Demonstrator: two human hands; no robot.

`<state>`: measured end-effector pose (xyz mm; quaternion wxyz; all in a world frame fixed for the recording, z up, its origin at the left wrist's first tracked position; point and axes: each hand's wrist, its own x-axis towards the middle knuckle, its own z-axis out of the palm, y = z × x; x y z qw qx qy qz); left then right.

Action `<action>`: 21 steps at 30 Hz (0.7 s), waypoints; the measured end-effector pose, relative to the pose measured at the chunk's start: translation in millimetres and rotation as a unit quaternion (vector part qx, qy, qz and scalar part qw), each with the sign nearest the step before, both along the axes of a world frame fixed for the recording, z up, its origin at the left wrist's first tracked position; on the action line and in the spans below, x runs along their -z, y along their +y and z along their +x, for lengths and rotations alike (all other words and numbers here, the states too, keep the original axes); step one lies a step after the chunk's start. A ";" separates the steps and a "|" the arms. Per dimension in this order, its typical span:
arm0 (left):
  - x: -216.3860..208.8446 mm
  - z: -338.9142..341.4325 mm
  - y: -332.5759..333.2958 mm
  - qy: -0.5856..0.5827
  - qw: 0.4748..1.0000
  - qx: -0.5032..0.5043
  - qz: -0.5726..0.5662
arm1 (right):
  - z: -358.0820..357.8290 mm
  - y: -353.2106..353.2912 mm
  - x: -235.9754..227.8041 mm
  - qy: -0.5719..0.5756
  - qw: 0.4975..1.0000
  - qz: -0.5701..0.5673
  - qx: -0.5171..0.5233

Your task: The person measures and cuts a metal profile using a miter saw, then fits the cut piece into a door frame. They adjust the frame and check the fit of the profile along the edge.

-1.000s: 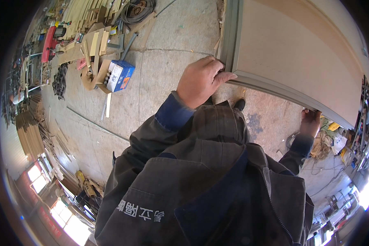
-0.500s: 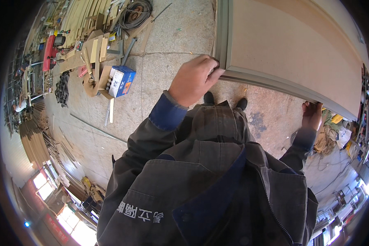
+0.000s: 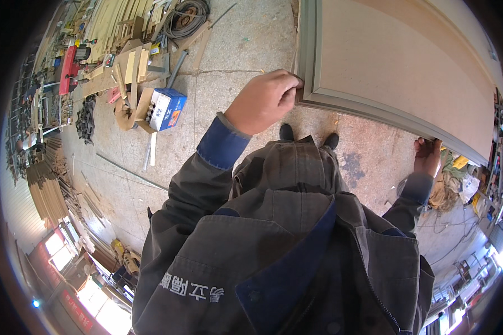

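Note:
A large pale panel (image 3: 397, 61) with a grey metal frame (image 3: 369, 108) extends across the upper right. At the frame's near left corner is my left hand (image 3: 262, 100). Its fingers are curled closed against the corner's outer side, and the fingertips are partly hidden. Farther right, my right hand (image 3: 427, 156) grips the underside of the frame's near edge, thumb and fingers bent. The panel's far part runs out of view at the top.
On the floor to the left stands a blue and white carton (image 3: 167, 109) beside wood offcuts. A coiled cable (image 3: 186, 19) lies farther off. A long thin bar (image 3: 129, 170) rests on the concrete. Sacks and cloths (image 3: 447, 184) are heaped at the right.
My left hand has shifted slightly left, its thumb drawing off the frame's face to the corner's outer side. My right hand stays at the near edge.

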<state>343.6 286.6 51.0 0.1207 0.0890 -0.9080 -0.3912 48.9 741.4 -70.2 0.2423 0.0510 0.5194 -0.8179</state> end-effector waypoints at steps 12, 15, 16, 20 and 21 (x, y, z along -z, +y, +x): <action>26.0 2.8 16.8 0.046 0.997 -0.032 -0.049 | -0.7 -0.3 -1.3 -0.003 1.000 0.012 -0.004; 27.2 6.3 16.1 0.064 0.996 -0.020 -0.057 | -1.0 2.4 -2.9 0.007 1.000 0.000 -0.006; 29.7 9.1 15.1 0.071 0.996 -0.019 -0.055 | -1.8 2.0 -0.7 0.003 1.000 -0.001 -0.005; 24.0 9.6 14.2 0.068 0.997 -0.013 -0.027 | -1.1 -0.7 0.9 0.001 1.000 0.006 0.003; 23.2 8.7 14.1 0.062 0.998 -0.016 -0.022 | -0.3 -1.9 -1.5 0.003 1.000 0.011 0.006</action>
